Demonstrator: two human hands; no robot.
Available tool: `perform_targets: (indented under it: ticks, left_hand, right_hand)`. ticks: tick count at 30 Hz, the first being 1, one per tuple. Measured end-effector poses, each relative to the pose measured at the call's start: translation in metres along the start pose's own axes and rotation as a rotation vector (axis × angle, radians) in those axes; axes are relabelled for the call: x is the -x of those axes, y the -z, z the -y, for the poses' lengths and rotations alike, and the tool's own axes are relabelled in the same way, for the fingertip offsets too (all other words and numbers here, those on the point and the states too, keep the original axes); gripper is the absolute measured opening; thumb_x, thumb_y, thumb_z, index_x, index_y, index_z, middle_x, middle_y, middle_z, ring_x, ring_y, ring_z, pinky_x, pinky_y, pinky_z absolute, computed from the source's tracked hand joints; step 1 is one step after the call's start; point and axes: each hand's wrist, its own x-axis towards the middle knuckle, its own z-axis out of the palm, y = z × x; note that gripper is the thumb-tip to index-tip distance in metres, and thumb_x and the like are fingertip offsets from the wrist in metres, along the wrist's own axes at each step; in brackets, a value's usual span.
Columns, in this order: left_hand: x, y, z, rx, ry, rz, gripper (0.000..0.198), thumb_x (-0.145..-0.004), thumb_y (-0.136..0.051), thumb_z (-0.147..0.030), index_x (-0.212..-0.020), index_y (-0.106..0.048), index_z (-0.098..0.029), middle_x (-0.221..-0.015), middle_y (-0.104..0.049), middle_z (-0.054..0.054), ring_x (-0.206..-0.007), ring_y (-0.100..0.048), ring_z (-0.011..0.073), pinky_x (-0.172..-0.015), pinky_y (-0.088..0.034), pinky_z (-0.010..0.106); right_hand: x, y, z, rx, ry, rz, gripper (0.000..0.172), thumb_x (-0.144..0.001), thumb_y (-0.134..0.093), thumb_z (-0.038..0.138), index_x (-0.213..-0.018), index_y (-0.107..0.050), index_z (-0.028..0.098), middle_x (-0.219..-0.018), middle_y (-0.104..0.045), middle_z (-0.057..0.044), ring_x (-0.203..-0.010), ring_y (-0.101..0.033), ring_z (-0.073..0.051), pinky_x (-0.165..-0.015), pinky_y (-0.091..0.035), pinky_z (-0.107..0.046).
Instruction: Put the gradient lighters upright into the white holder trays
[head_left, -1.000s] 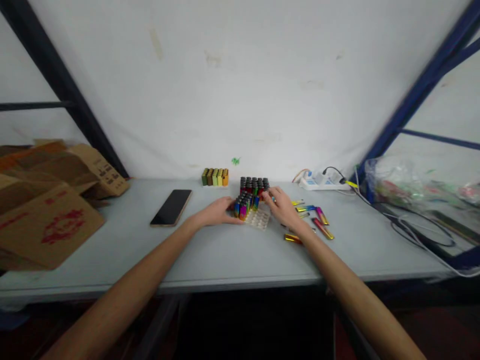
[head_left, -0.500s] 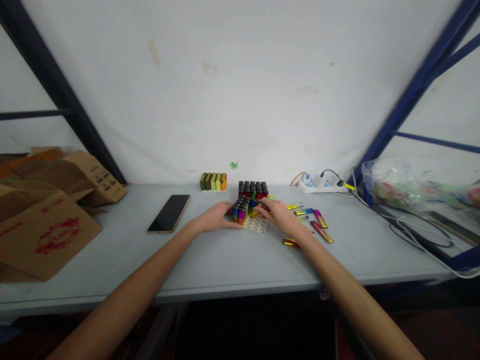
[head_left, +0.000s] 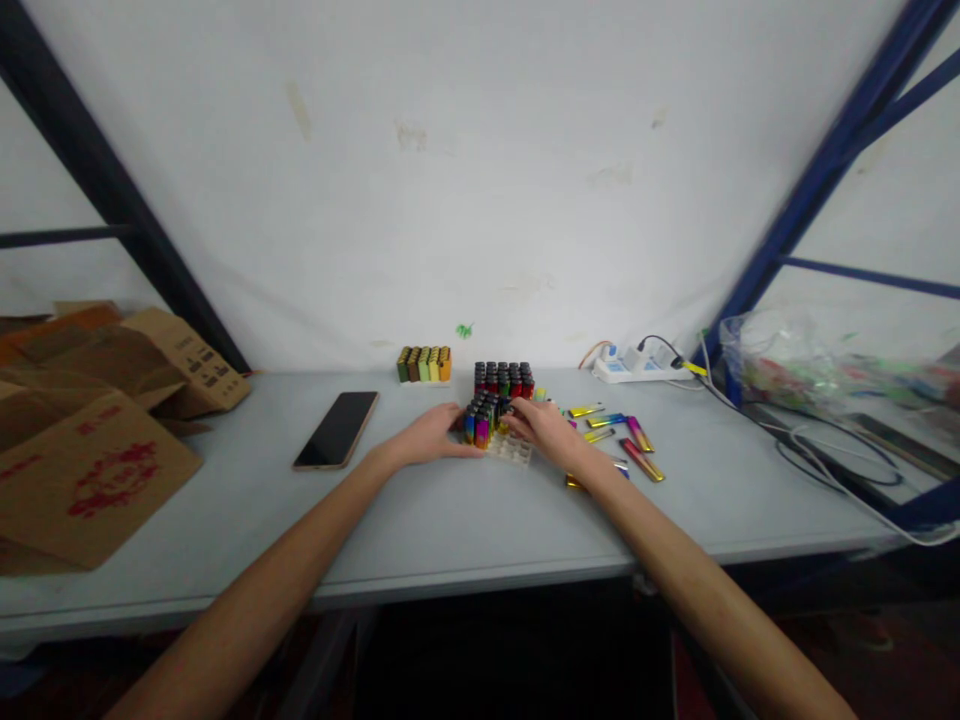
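Observation:
A clear tray with round slots (head_left: 511,450) stands on the table, its left part filled with upright shiny lighters (head_left: 481,430). My left hand (head_left: 433,435) is wrapped round the left side of this tray, thumb along the near edge. Over the slots, my right hand (head_left: 541,425) pinches a yellowish lighter (head_left: 505,424) by its upper end; its fingers partly hide it. Right behind is a block of red, green and dark lighters (head_left: 504,378). To the right lie several loose metallic lighters (head_left: 641,460), some partly covered by my right forearm.
A second group of green, brown and yellow lighters (head_left: 424,365) stands near the wall. A phone (head_left: 337,430) lies at left, beside cardboard boxes (head_left: 97,470). A power strip (head_left: 637,368), cables and a plastic bag (head_left: 780,360) occupy the right side.
My right hand has moved slightly left and down with the lighter over the tray. My left hand keeps its hold. The view has shifted a little.

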Motion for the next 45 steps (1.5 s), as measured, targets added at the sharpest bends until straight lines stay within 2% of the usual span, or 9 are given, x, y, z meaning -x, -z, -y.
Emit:
perform_targets:
  ticks: [9, 13, 16, 21, 27, 31, 35, 42, 45]
  left_hand:
    - [-0.002, -0.001, 0.001, -0.006, 0.016, 0.017, 0.064, -0.068, -0.076, -0.073, -0.097, -0.069, -0.016, -0.095, -0.068, 0.009, -0.088, -0.063, 0.0289, -0.081, -0.050, 0.036]
    - [-0.001, 0.000, 0.000, 0.015, 0.009, 0.034, 0.065, -0.071, -0.076, -0.072, -0.101, -0.070, -0.015, -0.098, -0.069, 0.010, -0.089, -0.063, 0.0284, -0.080, -0.051, 0.036]
    - [0.000, 0.002, -0.002, 0.044, 0.011, 0.036, 0.066, -0.070, -0.076, -0.072, -0.104, -0.070, -0.016, -0.098, -0.070, 0.009, -0.086, -0.064, 0.0277, -0.079, -0.051, 0.035]
    - [0.000, 0.004, -0.004, 0.031, 0.017, 0.032, 0.069, -0.069, -0.076, -0.075, -0.104, -0.070, -0.015, -0.098, -0.070, 0.009, -0.086, -0.063, 0.0281, -0.079, -0.052, 0.035]
    - [-0.002, 0.004, -0.002, 0.034, 0.028, 0.035, 0.069, -0.068, -0.076, -0.075, -0.100, -0.070, -0.015, -0.096, -0.070, 0.010, -0.084, -0.063, 0.0276, -0.077, -0.050, 0.034]
    - [-0.003, 0.004, -0.003, 0.058, 0.044, 0.039, 0.069, -0.065, -0.079, -0.073, -0.100, -0.070, -0.014, -0.094, -0.070, 0.008, -0.083, -0.063, 0.0269, -0.075, -0.049, 0.033]
    - [-0.003, 0.006, -0.005, 0.081, 0.057, 0.041, 0.071, -0.066, -0.078, -0.074, -0.104, -0.070, -0.015, -0.095, -0.070, 0.008, -0.082, -0.062, 0.0263, -0.073, -0.049, 0.033]
    - [-0.002, 0.005, -0.004, 0.050, 0.063, 0.027, 0.072, -0.065, -0.078, -0.074, -0.104, -0.070, -0.015, -0.095, -0.070, 0.008, -0.083, -0.062, 0.0263, -0.074, -0.051, 0.034]
    - [-0.002, 0.003, -0.002, 0.059, 0.049, 0.020, 0.070, -0.065, -0.079, -0.073, -0.104, -0.070, -0.015, -0.096, -0.070, 0.008, -0.083, -0.062, 0.0260, -0.076, -0.051, 0.034]
  right_hand:
    - [-0.006, -0.004, 0.002, 0.112, -0.116, 0.034, 0.025, -0.101, -0.063, 0.040, -0.093, -0.064, 0.016, -0.087, -0.073, -0.009, -0.074, -0.065, -0.020, -0.064, -0.037, -0.027]
    - [-0.004, 0.000, -0.002, 0.031, -0.112, 0.064, 0.028, -0.099, -0.066, 0.043, -0.089, -0.067, 0.016, -0.083, -0.073, -0.009, -0.070, -0.064, -0.019, -0.063, -0.038, -0.028]
    - [0.001, 0.014, -0.012, -0.073, -0.100, 0.013, 0.033, -0.097, -0.066, 0.047, -0.087, -0.069, 0.016, -0.080, -0.073, -0.007, -0.068, -0.062, -0.017, -0.063, -0.039, -0.027]
    - [0.016, 0.057, -0.041, -0.135, -0.167, -0.126, 0.044, -0.100, -0.056, 0.054, -0.084, -0.070, 0.016, -0.070, -0.071, -0.004, -0.062, -0.060, -0.016, -0.062, -0.041, -0.027]
    - [0.062, 0.092, -0.075, -0.171, -0.231, 0.049, 0.030, -0.095, -0.063, 0.046, -0.097, -0.074, 0.018, -0.094, -0.077, -0.008, -0.083, -0.069, -0.021, -0.075, -0.051, -0.031]
    - [0.085, 0.089, -0.079, -0.129, -0.228, 0.076, 0.028, -0.091, -0.069, 0.042, -0.105, -0.075, 0.018, -0.108, -0.075, -0.010, -0.097, -0.070, -0.024, -0.089, -0.052, -0.036]
    - [0.086, 0.080, -0.076, -0.140, -0.179, 0.129, 0.024, -0.093, -0.067, 0.034, -0.110, -0.075, 0.020, -0.116, -0.072, -0.012, -0.102, -0.068, -0.025, -0.094, -0.051, -0.037]
    - [0.073, 0.073, -0.082, -0.046, -0.247, 0.243, 0.010, -0.085, -0.071, 0.024, -0.091, -0.077, 0.018, -0.092, -0.075, -0.009, -0.082, -0.068, -0.024, -0.077, -0.052, -0.034]
    - [0.073, 0.075, -0.085, -0.030, -0.233, 0.211, 0.017, -0.090, -0.065, 0.030, -0.095, -0.075, 0.017, -0.096, -0.073, -0.012, -0.086, -0.067, -0.025, -0.080, -0.052, -0.035]
